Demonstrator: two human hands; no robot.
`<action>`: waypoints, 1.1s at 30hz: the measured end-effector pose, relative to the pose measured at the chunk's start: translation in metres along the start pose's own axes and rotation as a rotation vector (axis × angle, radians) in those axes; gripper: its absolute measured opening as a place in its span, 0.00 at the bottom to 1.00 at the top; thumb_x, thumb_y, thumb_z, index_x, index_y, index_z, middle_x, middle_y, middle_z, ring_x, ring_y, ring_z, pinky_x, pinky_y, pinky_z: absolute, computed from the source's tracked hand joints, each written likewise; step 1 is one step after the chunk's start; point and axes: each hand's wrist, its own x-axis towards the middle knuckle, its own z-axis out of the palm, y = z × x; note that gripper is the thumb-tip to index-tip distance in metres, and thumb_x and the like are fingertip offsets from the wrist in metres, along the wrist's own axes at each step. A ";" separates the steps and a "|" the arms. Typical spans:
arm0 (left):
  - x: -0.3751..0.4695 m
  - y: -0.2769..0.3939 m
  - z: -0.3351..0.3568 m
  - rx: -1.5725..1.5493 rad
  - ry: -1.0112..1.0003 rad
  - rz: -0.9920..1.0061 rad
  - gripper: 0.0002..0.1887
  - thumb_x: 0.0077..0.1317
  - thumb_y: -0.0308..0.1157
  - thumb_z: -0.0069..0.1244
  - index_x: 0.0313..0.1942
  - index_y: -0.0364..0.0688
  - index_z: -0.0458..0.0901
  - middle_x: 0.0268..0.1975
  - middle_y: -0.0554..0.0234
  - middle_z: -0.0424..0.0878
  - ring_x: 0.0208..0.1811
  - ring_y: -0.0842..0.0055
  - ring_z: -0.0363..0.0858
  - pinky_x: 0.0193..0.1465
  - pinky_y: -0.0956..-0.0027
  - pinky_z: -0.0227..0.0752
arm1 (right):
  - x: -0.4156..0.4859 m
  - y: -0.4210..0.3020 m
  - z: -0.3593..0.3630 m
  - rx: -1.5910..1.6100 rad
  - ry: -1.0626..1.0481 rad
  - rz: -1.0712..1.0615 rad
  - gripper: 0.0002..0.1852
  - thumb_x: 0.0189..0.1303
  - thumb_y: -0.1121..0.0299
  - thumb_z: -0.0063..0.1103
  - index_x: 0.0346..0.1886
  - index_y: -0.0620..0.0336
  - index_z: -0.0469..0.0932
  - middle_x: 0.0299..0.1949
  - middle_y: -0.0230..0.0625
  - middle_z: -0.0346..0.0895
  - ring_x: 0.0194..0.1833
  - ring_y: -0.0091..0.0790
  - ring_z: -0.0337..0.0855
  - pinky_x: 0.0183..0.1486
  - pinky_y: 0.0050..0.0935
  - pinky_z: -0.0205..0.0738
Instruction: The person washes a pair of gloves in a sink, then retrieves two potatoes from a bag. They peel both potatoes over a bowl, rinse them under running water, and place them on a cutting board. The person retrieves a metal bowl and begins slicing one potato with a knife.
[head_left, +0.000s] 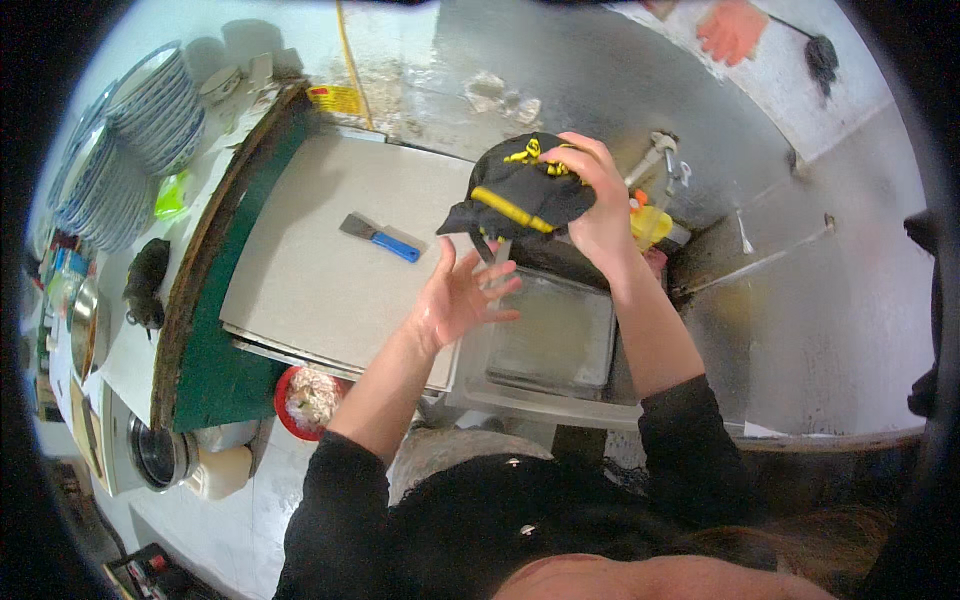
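Note:
A black cloth item with yellow trim and lettering (525, 187), probably a cap or folded garment, is held up above the sink's near edge. My right hand (600, 195) grips its right side, fingers over the top and thumb hidden. Just below its lower left end is my left hand (465, 292), palm up with fingers spread; a dark strap hangs down by the fingers. On the pale board (300, 255) to the left lies a scraper with a blue handle (395, 246). Beneath the hands is a rectangular, translucent-looking container (551, 334) in the sink.
Stacked blue-and-white bowls (154, 112) stand on the left shelf beside a dark cloth-like item (146, 281). A red bowl of food scraps (304, 401) sits low near the board. A faucet (664, 157) is at the back right, and an orange rubber glove (731, 30) lies beyond.

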 end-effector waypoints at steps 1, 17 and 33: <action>0.002 -0.015 0.006 -0.048 -0.136 0.030 0.43 0.61 0.73 0.36 0.68 0.54 0.63 0.71 0.56 0.64 0.71 0.53 0.61 0.67 0.24 0.45 | -0.009 0.004 -0.008 -0.111 0.030 -0.085 0.21 0.45 0.76 0.69 0.46 0.58 0.78 0.52 0.41 0.75 0.53 0.45 0.76 0.57 0.35 0.70; 0.048 -0.127 0.049 1.817 0.108 0.361 0.30 0.57 0.28 0.59 0.61 0.40 0.71 0.58 0.48 0.77 0.62 0.62 0.75 0.60 0.61 0.72 | -0.153 0.011 -0.068 0.404 -0.542 0.196 0.38 0.43 0.57 0.77 0.62 0.50 0.73 0.70 0.51 0.59 0.70 0.52 0.60 0.72 0.43 0.54; 0.110 -0.107 0.130 2.392 0.243 1.154 0.60 0.38 0.44 0.74 0.68 0.36 0.55 0.61 0.41 0.65 0.59 0.48 0.70 0.62 0.54 0.67 | -0.175 0.046 -0.078 1.312 0.252 1.093 0.15 0.60 0.69 0.62 0.50 0.62 0.77 0.43 0.33 0.82 0.41 0.31 0.82 0.45 0.29 0.77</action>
